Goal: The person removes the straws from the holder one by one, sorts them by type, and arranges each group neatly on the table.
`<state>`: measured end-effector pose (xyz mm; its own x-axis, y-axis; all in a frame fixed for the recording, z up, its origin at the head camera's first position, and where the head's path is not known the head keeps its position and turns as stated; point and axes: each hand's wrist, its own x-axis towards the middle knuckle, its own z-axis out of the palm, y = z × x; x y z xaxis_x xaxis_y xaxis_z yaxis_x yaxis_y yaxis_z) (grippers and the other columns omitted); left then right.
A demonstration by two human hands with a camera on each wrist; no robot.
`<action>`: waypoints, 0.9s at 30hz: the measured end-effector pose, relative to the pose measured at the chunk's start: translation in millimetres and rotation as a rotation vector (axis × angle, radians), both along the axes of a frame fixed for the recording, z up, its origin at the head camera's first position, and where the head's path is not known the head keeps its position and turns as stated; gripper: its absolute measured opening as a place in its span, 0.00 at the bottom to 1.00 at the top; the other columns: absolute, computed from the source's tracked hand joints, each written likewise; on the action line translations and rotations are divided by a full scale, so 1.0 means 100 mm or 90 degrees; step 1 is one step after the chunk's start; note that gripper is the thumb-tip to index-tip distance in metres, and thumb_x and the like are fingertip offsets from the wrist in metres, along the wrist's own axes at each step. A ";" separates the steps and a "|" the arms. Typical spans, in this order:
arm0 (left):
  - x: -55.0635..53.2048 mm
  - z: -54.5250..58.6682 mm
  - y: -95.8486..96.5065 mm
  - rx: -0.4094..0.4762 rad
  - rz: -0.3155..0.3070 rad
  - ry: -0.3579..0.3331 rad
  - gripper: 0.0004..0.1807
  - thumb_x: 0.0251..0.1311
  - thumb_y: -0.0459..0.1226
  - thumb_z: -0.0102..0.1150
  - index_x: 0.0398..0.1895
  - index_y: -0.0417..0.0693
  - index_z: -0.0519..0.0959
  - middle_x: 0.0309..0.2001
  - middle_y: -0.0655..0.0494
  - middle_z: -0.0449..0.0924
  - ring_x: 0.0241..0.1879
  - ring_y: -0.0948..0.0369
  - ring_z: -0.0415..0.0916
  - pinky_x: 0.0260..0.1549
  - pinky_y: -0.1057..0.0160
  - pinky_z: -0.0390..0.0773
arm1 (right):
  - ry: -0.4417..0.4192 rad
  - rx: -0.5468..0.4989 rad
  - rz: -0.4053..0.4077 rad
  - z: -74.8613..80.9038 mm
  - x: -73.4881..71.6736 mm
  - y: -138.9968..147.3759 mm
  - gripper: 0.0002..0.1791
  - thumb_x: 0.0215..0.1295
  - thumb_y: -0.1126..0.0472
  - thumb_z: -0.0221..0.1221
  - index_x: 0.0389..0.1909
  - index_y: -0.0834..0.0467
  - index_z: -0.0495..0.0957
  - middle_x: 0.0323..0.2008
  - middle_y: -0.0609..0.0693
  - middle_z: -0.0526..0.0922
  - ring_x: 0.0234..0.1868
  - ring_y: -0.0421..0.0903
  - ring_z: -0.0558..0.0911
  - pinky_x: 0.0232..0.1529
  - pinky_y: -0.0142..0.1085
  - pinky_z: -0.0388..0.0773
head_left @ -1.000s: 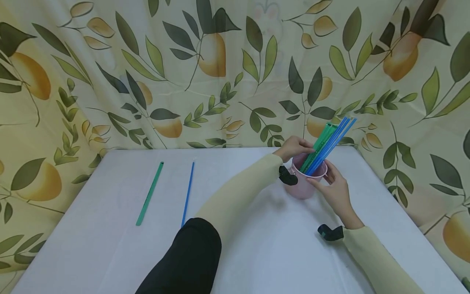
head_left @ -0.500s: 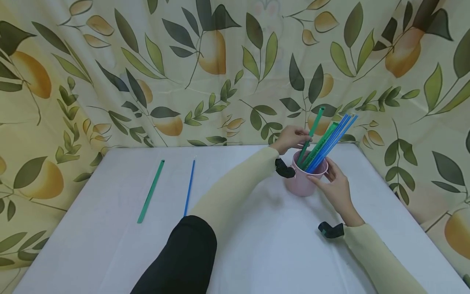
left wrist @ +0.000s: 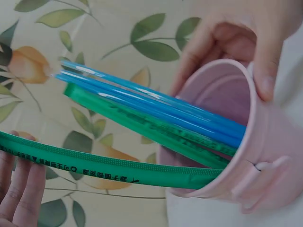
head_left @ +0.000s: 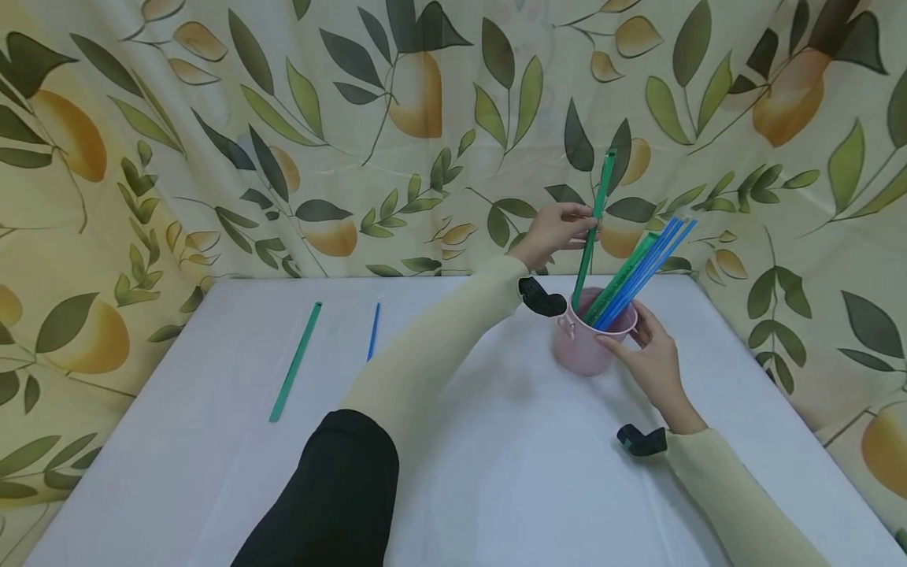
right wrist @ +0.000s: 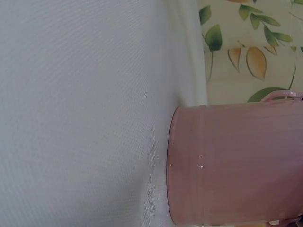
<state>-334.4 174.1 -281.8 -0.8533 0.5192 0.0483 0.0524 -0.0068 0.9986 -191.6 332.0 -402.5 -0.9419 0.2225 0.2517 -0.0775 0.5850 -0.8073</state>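
We see the left hand (head_left: 556,232) grasping a green strip (head_left: 601,193) between thumb and fingers above the far edge of the white table (head_left: 496,472). The strip stands nearly upright, its top leaning toward the right edge and its lower end inside the mouth of the pink bucket (head_left: 581,350), at the left side of the rim; we can make out dark print along it in the left wrist view. The bucket stands near the table's far right corner. The right hand (head_left: 652,358) grasps its rim, thumb on the near side and fingers round the right side. In the bucket, we find a bundle of blue straws (head_left: 641,276) and other green strips (head_left: 620,279) leaning together toward the right edge. Across the table, toward the far left corner, lie 1 loose green strip (head_left: 295,362) and, nearer the middle of the far edge, 1 loose blue straw (head_left: 374,327), partly hidden by the left sleeve (head_left: 425,346). Beyond the far edge we see a curtain (head_left: 425,189) patterned with leaves and fruit.
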 end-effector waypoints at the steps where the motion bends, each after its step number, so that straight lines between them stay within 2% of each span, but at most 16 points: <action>1: -0.01 0.04 -0.02 0.003 0.001 -0.001 0.16 0.65 0.35 0.52 0.54 0.38 0.75 0.52 0.43 0.79 0.49 0.53 0.81 0.44 0.65 0.82 | -0.002 0.000 -0.001 0.00 0.00 0.00 0.45 0.58 0.52 0.64 0.72 0.56 0.51 0.70 0.60 0.60 0.68 0.59 0.63 0.63 0.46 0.64; 8: -0.03 0.26 -0.17 0.050 0.001 -0.005 0.18 0.67 0.35 0.49 0.57 0.38 0.72 0.56 0.41 0.76 0.53 0.51 0.78 0.50 0.63 0.79 | 0.006 0.006 0.002 0.01 0.00 0.00 0.45 0.59 0.54 0.63 0.72 0.59 0.51 0.70 0.61 0.60 0.68 0.61 0.64 0.63 0.40 0.65; 14: -0.01 0.35 -0.36 0.044 0.014 0.019 0.17 0.67 0.35 0.50 0.56 0.39 0.73 0.55 0.43 0.78 0.53 0.52 0.78 0.47 0.66 0.81 | -0.009 -0.006 -0.002 0.00 0.00 0.00 0.45 0.59 0.53 0.64 0.72 0.58 0.50 0.70 0.60 0.59 0.68 0.60 0.62 0.63 0.45 0.64; 20: 0.01 0.28 -0.57 0.022 0.015 0.041 0.16 0.67 0.35 0.50 0.55 0.37 0.74 0.53 0.41 0.78 0.52 0.51 0.79 0.50 0.63 0.79 | -0.007 -0.002 0.001 0.00 0.00 -0.01 0.45 0.59 0.53 0.63 0.73 0.57 0.50 0.71 0.60 0.58 0.69 0.60 0.62 0.63 0.44 0.64; 24: -0.01 0.19 -0.70 0.012 0.019 0.018 0.15 0.66 0.35 0.51 0.53 0.37 0.75 0.53 0.41 0.79 0.52 0.50 0.79 0.53 0.58 0.78 | -0.003 -0.001 0.000 0.00 0.00 -0.01 0.45 0.59 0.54 0.63 0.72 0.57 0.50 0.71 0.60 0.58 0.68 0.60 0.62 0.63 0.46 0.64; 27: -0.01 0.12 -0.80 -0.009 0.034 0.003 0.15 0.65 0.35 0.52 0.52 0.39 0.76 0.52 0.43 0.80 0.50 0.53 0.80 0.52 0.59 0.79 | -0.005 -0.002 -0.002 0.00 0.00 -0.02 0.45 0.59 0.53 0.63 0.72 0.58 0.50 0.71 0.60 0.58 0.68 0.61 0.62 0.63 0.50 0.64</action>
<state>-335.2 93.7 -270.2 -0.8797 0.4734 0.0448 0.0564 0.0103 0.9984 -192.0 330.4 -403.0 -0.9432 0.2266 0.2428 -0.0687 0.5823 -0.8101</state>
